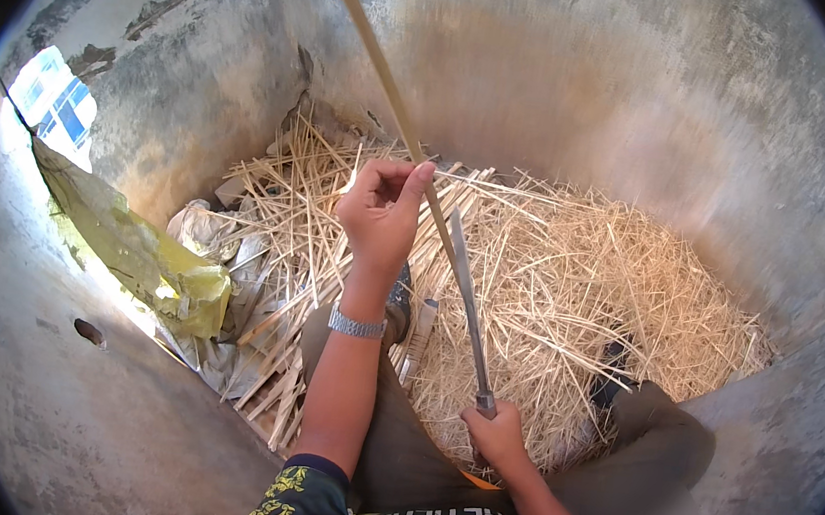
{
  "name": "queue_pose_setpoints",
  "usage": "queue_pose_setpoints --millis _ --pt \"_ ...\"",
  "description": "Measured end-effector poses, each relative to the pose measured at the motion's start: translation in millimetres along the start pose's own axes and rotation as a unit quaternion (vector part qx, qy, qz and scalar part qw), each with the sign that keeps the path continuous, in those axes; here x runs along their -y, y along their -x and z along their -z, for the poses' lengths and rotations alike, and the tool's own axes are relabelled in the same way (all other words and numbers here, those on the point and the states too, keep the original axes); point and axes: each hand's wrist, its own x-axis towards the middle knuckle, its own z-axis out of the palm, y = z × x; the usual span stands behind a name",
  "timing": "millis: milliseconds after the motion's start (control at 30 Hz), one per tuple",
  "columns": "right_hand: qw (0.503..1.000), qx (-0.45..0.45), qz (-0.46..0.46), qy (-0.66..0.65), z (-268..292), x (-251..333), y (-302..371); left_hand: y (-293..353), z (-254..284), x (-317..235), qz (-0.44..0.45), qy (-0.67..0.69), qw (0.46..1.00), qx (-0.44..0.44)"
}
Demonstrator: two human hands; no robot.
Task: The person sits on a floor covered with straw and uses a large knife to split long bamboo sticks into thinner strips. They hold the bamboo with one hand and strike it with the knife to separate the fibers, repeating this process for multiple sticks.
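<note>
My left hand, with a metal watch on its wrist, pinches a long tan bamboo strip between thumb and fingers. The strip slants from the top of the view down past the hand. Its lower part runs close beside the blade of a knife; whether they touch I cannot tell. Lower down and to the right, my right hand is wrapped round the knife's handle, the long narrow blade pointing up and away from me.
A thick heap of pale shavings covers the floor between my legs. Several split strips lie to the left, near a yellow plastic sheet. Stained concrete walls close in around, with a broken opening at left.
</note>
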Motion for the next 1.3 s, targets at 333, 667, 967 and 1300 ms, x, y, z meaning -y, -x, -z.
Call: queue_pose_setpoints --millis 333,667,967,1300 --pt "0.989 0.073 -0.041 -0.125 0 15 7 1 -6 -2 0.021 0.032 0.999 -0.007" --pt "0.987 -0.071 0.137 -0.045 -2 -6 4 1 -6 -6 0.033 0.046 0.998 -0.011" --pt "0.993 -0.063 0.055 -0.083 5 20 8 0 1 0 0.001 0.027 1.000 0.000" --pt "0.997 -0.039 -0.001 -0.073 4 32 12 4 1 -4 -0.003 -0.046 0.999 0.008"
